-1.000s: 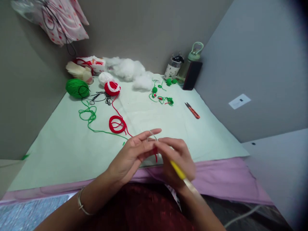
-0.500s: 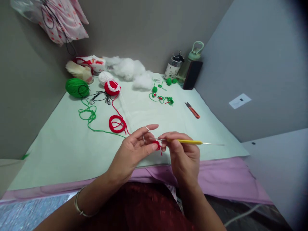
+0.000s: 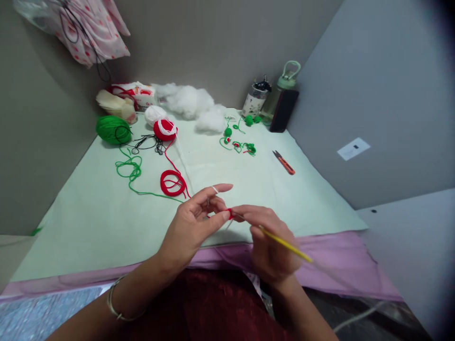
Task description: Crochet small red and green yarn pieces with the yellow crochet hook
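Between thumb and fingers, my left hand (image 3: 194,222) pinches a small red crochet piece (image 3: 230,214), mostly hidden by the fingertips. White yarn (image 3: 215,189) loops over my raised left index finger. My right hand (image 3: 272,241) grips a crochet hook (image 3: 286,243) with a yellow handle, slanting down to the right; its metal tip reaches the red piece. Right index fingertip and red piece are close together, and I cannot tell whether they touch. A red yarn coil (image 3: 173,183) lies just beyond my left hand.
Behind are a green yarn ball (image 3: 113,129), a red-and-white yarn ball (image 3: 165,130), white stuffing (image 3: 190,102) and small green crochet pieces (image 3: 250,148). Orange thread snips (image 3: 284,163) lie at right. A phone (image 3: 284,111) leans against a bottle (image 3: 287,80) near the wall.
My right hand has turned, so the hook now slopes down to the right instead of lying level. Its tip has come down to the red piece. My left hand has barely moved.
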`<state>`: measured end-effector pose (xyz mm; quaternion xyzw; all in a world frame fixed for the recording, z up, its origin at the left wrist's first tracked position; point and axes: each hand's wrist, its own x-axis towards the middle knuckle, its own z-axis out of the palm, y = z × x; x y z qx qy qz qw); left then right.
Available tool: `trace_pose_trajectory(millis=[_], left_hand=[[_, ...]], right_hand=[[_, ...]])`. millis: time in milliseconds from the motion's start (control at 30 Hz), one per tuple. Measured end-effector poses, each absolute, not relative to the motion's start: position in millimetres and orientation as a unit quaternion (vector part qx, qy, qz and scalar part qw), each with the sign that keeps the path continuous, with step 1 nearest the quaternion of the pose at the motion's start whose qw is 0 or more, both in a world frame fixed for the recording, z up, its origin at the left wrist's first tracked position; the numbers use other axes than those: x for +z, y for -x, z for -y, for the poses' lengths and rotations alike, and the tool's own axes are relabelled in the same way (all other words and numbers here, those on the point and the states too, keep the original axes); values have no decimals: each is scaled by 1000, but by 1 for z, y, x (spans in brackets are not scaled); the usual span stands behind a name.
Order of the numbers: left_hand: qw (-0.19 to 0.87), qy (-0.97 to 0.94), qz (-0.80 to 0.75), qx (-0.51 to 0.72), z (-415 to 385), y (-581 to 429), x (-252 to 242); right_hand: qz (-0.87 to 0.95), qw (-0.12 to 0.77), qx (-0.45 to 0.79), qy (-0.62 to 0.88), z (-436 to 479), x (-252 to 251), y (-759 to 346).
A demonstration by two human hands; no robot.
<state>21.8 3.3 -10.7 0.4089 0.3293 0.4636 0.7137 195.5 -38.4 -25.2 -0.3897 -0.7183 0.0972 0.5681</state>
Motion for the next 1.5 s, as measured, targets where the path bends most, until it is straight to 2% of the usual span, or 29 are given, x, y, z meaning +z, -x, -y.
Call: trace_pose_trajectory(millis=[100, 167, 233, 333, 400, 467, 600, 667, 733, 800, 900, 1000, 1133, 1300, 1400, 1500], left_hand=[[748, -365, -316, 455, -4, -24, -9], [794, -312, -302, 425, -6, -24, -7], [822, -269, -294, 406, -9, -22, -5], [812, -264, -300, 425, -10, -20, -2], [790, -299, -310, 438, -8, -21, -2], [767, -336, -315, 446, -5, -23, -4], [755, -339, -314, 465, -2, -29, -7], [781, -306, -303, 453, -4, -30, -8], [820, -264, -290, 416, -8, -28, -9], [847, -230, -285, 385, -12, -24, -9], [836, -234, -286, 406, -12, -22, -9], [787, -310, -298, 442, -7, -26, -10], [729, -384, -328, 462, 1, -32, -13], [721, -395, -333, 462, -1, -30, -11], [717, -423, -326, 448, -5, -23, -8], [662, -505, -350, 430, -10, -15, -5]], right_hand=[[770, 478, -39, 420, 40, -29, -195], [758, 485, -51, 433, 40, -30, -194], [704, 560, 18, 436, 38, -28, -192], [589, 671, 188, 410, 32, -24, -188], [554, 687, 262, 391, 29, -23, -184], [559, 674, 279, 395, 28, -23, -183], [638, 610, 148, 445, 35, -29, -184], [691, 561, 53, 453, 39, -31, -187], [707, 544, 25, 451, 39, -31, -190], [666, 592, 83, 447, 37, -28, -192], [544, 686, 255, 411, 29, -24, -191], [503, 683, 367, 382, 23, -25, -186], [539, 663, 331, 401, 21, -28, -180], [559, 635, 336, 414, 23, -25, -183], [517, 649, 387, 402, 20, -23, -186], [439, 672, 469, 367, 15, -20, -186]])
